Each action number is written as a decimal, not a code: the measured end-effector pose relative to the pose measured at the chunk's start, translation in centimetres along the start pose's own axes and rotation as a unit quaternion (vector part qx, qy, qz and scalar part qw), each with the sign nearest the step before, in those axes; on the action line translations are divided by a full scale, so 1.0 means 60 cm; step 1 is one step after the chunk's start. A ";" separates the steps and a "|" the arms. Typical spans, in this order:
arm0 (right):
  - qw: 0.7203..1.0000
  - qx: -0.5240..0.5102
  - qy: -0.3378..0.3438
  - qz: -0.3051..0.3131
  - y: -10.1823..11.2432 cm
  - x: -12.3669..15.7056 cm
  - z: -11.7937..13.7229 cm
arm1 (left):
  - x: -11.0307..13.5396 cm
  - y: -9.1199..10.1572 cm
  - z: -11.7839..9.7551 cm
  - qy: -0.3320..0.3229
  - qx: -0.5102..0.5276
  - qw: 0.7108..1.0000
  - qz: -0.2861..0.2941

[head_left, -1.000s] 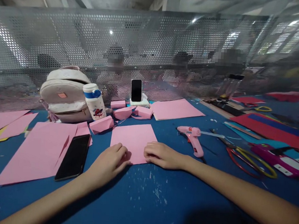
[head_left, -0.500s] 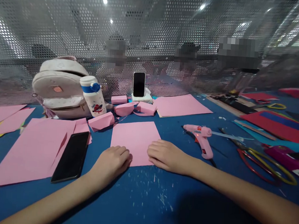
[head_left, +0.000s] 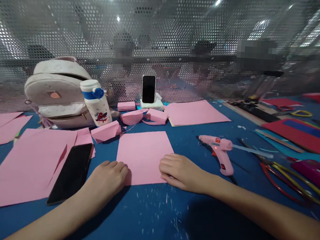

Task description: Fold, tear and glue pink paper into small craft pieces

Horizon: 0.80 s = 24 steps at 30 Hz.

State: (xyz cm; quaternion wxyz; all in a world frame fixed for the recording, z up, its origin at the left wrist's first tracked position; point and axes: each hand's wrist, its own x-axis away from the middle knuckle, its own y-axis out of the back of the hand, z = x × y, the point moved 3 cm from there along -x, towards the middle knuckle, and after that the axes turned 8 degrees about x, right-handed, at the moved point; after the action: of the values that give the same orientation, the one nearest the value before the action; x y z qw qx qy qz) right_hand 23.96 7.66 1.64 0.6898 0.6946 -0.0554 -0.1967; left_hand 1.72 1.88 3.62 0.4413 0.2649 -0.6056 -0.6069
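Note:
A square sheet of pink paper point(head_left: 144, 151) lies flat on the blue table in front of me. My left hand point(head_left: 110, 177) is closed at its lower left corner, knuckles up, and its fingertips are hidden. At the lower right edge, my right hand point(head_left: 179, 172) is closed on the paper, fingers pressed together and thumb tucked below. To the right of that hand lies a pink hot glue gun point(head_left: 220, 151) with a clear glue stick in its back. A black phone point(head_left: 71, 174) rests on larger pink sheets point(head_left: 33, 162) left of my left hand.
Folded pink paper pieces point(head_left: 132, 117) and another pink sheet point(head_left: 197, 112) lie behind. A white backpack point(head_left: 59, 91), a bottle point(head_left: 97, 102) and an upright phone point(head_left: 148, 89) stand by the perforated metal screen point(head_left: 166, 32). Scissors point(head_left: 284, 176) and coloured sheets point(head_left: 298, 135) are at the right.
My left hand has shifted left along the paper's lower edge to its corner. My right hand stays at the right edge. The camera view has shifted slightly.

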 end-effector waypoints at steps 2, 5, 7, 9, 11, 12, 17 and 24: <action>1.000 -0.003 -0.003 0.003 0.001 -0.001 0.000 | 0.002 0.004 -0.005 -0.008 -0.036 0.999 -0.035; 1.000 -0.007 -0.003 0.006 0.001 -0.001 0.000 | 0.004 0.000 -0.015 -0.106 -0.064 0.983 -0.139; 1.000 -0.008 -0.004 0.005 0.001 -0.001 0.000 | 0.006 -0.009 -0.020 -0.195 -0.054 0.963 -0.178; 1.000 -0.008 -0.007 0.005 0.000 -0.001 0.000 | 0.005 -0.019 -0.020 -0.235 -0.036 0.955 -0.179; 1.000 -0.007 -0.008 0.007 -0.001 0.000 0.000 | 0.003 -0.024 -0.016 -0.238 -0.020 0.957 -0.164; 1.000 -0.006 -0.008 0.007 -0.001 0.000 0.000 | 0.003 -0.024 -0.015 -0.239 -0.013 0.958 -0.156; 1.000 -0.012 -0.011 0.013 0.002 -0.001 0.000 | 0.015 -0.003 0.000 -0.244 0.023 0.963 -0.116; 1.000 -0.005 -0.010 0.014 0.001 0.000 0.000 | 0.050 0.007 0.036 -0.178 0.043 0.982 -0.040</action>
State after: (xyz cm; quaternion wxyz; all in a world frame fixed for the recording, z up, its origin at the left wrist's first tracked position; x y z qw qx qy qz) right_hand 24.00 7.66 1.72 0.6951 0.6885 -0.0710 -0.1945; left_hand -1.44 0.42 4.93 0.2904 0.1953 -0.6891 -0.6346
